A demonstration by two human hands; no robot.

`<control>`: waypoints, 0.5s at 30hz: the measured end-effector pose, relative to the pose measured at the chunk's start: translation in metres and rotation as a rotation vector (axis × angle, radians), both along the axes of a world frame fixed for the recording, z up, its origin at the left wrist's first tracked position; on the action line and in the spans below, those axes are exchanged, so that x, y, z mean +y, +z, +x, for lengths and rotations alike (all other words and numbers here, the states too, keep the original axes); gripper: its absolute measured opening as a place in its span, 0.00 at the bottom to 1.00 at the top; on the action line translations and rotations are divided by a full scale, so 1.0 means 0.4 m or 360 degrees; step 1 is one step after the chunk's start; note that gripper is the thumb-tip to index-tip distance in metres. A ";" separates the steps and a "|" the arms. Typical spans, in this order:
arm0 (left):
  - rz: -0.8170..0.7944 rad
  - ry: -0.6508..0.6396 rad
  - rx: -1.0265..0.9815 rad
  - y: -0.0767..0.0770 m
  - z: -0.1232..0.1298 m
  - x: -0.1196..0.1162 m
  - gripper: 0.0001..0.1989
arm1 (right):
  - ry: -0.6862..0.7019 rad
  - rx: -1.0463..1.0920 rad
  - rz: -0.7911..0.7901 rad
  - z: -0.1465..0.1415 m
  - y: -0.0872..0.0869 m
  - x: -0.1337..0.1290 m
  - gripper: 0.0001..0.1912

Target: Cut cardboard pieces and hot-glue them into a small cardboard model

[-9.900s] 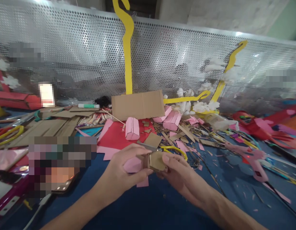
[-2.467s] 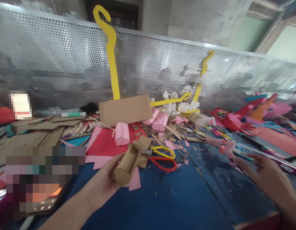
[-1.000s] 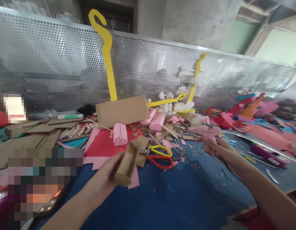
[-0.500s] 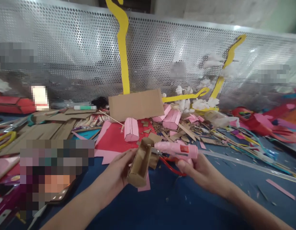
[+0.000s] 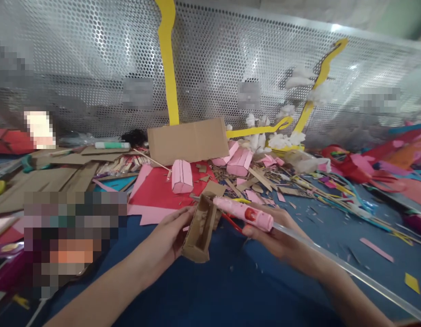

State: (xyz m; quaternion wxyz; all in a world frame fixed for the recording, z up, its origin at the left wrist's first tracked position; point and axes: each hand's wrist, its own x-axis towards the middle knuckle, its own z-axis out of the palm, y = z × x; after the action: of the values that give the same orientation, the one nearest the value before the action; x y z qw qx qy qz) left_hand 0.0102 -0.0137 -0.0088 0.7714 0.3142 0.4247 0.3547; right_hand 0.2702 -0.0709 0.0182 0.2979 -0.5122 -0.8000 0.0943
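A perforated metal panel (image 5: 210,54) spans the back, behind a blue bench (image 5: 231,290) spread with craft pieces. A tall yellow strip (image 5: 167,68) rises behind a brown cardboard slab (image 5: 188,140) that leans slightly at the middle of the bench. A second yellow strip (image 5: 322,75), tufted with white fluff (image 5: 321,94), slants up to its right. Flat cardboard pieces (image 5: 43,190) lie at the far left, and a red sheet (image 5: 159,190) lies over pink paper in front of the slab. Both hands are near the centre: the left hand (image 5: 172,231) has a closed grip along the left side of an open cardboard trough (image 5: 199,229), held tilted above the bench with its hollow facing up. The right hand (image 5: 282,243) has its grip wrapped around a pink glue gun (image 5: 243,213), whose nozzle is at the trough's upper right rim; whether it touches cannot be told. A long clear rod (image 5: 353,270) runs back from the gun over the right forearm. Partly hidden beneath are scissors with a red handle (image 5: 231,222). Beyond stand a pink paper box (image 5: 182,177) and, further right, another pink box (image 5: 239,162). A green-and-white tube (image 5: 112,145) rests on cardboard; small scraps (image 5: 256,184) litter the bench.
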 end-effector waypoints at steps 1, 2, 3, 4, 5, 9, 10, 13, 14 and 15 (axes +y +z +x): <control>-0.0015 0.0002 0.0014 0.004 0.001 -0.002 0.13 | 0.0009 0.0010 -0.0005 -0.001 -0.006 -0.001 0.14; -0.0028 0.0000 0.0031 0.010 0.003 -0.004 0.13 | 0.0008 0.0017 -0.0007 -0.002 -0.011 -0.001 0.15; -0.0036 0.0003 0.0047 0.018 0.004 -0.006 0.12 | -0.0006 0.0016 0.0001 -0.003 -0.016 -0.001 0.16; -0.0043 0.0008 0.0059 0.025 0.005 -0.008 0.12 | -0.0030 0.0009 0.0015 -0.004 -0.021 0.000 0.16; -0.0045 0.0017 0.0068 0.033 0.005 -0.010 0.11 | -0.0052 -0.0003 0.0028 -0.005 -0.025 0.002 0.16; -0.0057 0.0019 0.0067 0.051 0.004 -0.016 0.13 | -0.0079 -0.0056 0.0031 -0.004 -0.036 0.004 0.14; -0.0058 0.0011 0.0066 0.052 0.003 -0.017 0.14 | -0.0084 -0.0072 0.0022 -0.003 -0.039 0.003 0.14; -0.0042 -0.0018 0.0038 0.048 0.001 -0.017 0.12 | -0.0112 -0.0126 -0.0012 0.002 -0.047 0.001 0.14; -0.0037 -0.0026 0.0028 0.046 0.001 -0.016 0.12 | -0.0111 -0.0142 -0.0018 0.004 -0.049 0.000 0.14; -0.0032 -0.0033 0.0020 0.043 0.001 -0.015 0.12 | -0.0107 -0.0160 -0.0016 0.006 -0.051 -0.001 0.14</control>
State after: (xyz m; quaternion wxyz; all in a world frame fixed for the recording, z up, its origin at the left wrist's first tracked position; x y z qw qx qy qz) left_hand 0.0106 -0.0196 0.0083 0.7755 0.3129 0.4298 0.3405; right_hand 0.2725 -0.0712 -0.0021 0.2578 -0.5443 -0.7958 0.0623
